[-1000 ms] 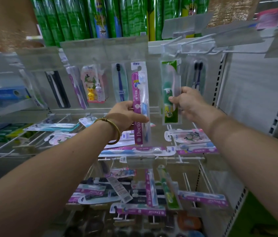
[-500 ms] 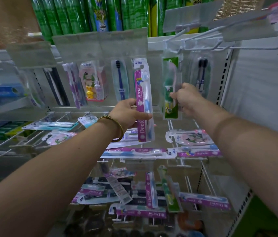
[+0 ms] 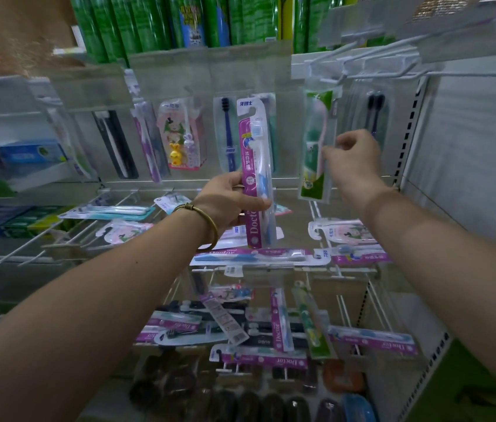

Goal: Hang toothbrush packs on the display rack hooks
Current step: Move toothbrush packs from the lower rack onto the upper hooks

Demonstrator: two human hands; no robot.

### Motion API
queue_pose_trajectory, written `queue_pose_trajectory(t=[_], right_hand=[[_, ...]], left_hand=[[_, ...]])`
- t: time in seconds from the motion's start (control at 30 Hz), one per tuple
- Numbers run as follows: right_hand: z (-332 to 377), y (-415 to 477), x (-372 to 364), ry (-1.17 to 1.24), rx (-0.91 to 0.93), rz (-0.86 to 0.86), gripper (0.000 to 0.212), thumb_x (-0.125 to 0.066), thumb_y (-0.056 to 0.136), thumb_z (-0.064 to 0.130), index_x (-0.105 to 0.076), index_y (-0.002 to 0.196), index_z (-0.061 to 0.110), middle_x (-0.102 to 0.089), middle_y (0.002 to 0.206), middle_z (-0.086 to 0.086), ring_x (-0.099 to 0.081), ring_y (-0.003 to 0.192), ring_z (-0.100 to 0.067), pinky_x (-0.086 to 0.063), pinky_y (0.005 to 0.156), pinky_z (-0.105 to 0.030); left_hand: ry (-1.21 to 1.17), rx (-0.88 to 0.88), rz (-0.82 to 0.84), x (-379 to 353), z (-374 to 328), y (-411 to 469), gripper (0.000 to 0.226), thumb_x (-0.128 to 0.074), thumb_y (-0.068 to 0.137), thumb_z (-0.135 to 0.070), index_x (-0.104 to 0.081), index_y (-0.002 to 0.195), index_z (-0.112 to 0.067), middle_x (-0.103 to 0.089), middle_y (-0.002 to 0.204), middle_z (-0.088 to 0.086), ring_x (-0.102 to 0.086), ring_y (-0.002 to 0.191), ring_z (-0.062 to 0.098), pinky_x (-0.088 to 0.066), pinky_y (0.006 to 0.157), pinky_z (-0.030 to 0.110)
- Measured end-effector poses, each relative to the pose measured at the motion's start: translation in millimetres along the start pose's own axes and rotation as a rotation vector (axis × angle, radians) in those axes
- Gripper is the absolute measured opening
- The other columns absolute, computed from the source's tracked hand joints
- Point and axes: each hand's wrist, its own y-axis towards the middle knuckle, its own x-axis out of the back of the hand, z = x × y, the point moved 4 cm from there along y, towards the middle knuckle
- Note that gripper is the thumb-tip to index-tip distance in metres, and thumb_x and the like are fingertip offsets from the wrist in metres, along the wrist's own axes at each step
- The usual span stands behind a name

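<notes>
**Two hands at a toothbrush rack, one pack not yet hung**

A person's left hand [image 3: 228, 202] grips a purple toothbrush pack [image 3: 255, 166] around its lower half, thumb across the front. The pack is held in the air to the left of a green pack [image 3: 316, 141], apart from it, its top a little lower than the green pack's top. The right hand [image 3: 353, 156] has its fingers curled and pinches the green pack's right edge. That pack hangs below a white wire hook [image 3: 336, 51], though the blur hides whether it is fully seated on the wire.

Likely trouble: the purple pack is gripped low, so its tall free top could wobble and the hole in its tab could miss a hook tip. It could also catch on the clear label strip [image 3: 210, 65] that runs above and left of the green pack. A tug from the pinching right hand could slide the green pack forward off its wire. Loose packs [image 3: 255, 257] lie flat on wires below the green pack. A dropped pack would land among them, and a low forearm could knock them.

The purple pack stands upright, its long axis close to vertical, with the top leaning slightly away from the green pack. Its hang tab and brush head point up, the "Doctor" lettering end points down, and the printed face is toward the viewer.
</notes>
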Motion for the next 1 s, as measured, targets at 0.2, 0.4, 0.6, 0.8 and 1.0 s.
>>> queue_pose_trajectory(t=[0.2, 0.4, 0.6, 0.8, 1.0], right_hand=[[19, -59, -38, 0.183, -0.068, 0.356, 0.013, -0.063, 0.097, 0.023, -0.062, 0.087, 0.016, -0.061, 0.076, -0.006, -0.06, 0.068, -0.018, -0.054, 0.058, -0.029], [46, -124, -97, 0.212, -0.144, 0.609, 0.018, -0.068, 0.093, 0.032, -0.068, 0.097, 0.015, -0.074, 0.079, 0.001, -0.069, 0.069, -0.013, -0.057, 0.064, -0.029], [68, -171, -145, 0.289, -0.198, 0.717, 0.004, -0.066, 0.094, 0.016, -0.067, 0.095, 0.012, -0.071, 0.081, -0.001, -0.066, 0.068, -0.013, -0.055, 0.065, -0.029], [82, -205, -187, 0.266, -0.224, 0.691, 0.013, -0.066, 0.095, 0.019, -0.066, 0.104, 0.01, -0.075, 0.089, -0.005, -0.072, 0.074, -0.02, -0.06, 0.064, -0.034], [95, -233, -224, 0.274, -0.224, 0.702, 0.017, -0.067, 0.093, 0.01, -0.063, 0.108, 0.014, -0.075, 0.093, -0.006, -0.074, 0.082, -0.019, -0.061, 0.069, -0.039]], left_hand=[[0.009, 0.021, 0.009, 27, 7, -17, 0.035, -0.075, 0.081, 0.001, -0.064, 0.111, -0.015, -0.074, 0.101, 0.006, -0.071, 0.094, 0.024, -0.059, 0.073, 0.034], [-0.025, -0.041, 0.095, 74, 9, -46, 0.033, -0.073, 0.08, 0.006, -0.067, 0.105, -0.014, -0.075, 0.1, 0.011, -0.072, 0.094, 0.027, -0.06, 0.082, 0.041], [0.003, -0.06, 0.099, 134, 19, -69, 0.028, -0.071, 0.083, 0.005, -0.069, 0.102, -0.015, -0.075, 0.089, 0.006, -0.072, 0.086, 0.023, -0.059, 0.076, 0.037], [-0.111, 0.026, 0.102, 184, 37, -85, 0.031, -0.056, 0.089, 0.011, -0.065, 0.113, -0.005, -0.071, 0.097, 0.012, -0.069, 0.091, 0.027, -0.059, 0.076, 0.042], [-0.128, 0.026, 0.077, 231, 45, -104, 0.026, -0.058, 0.088, 0.013, -0.065, 0.097, -0.01, -0.073, 0.08, 0.005, -0.072, 0.081, 0.024, -0.061, 0.074, 0.043]])
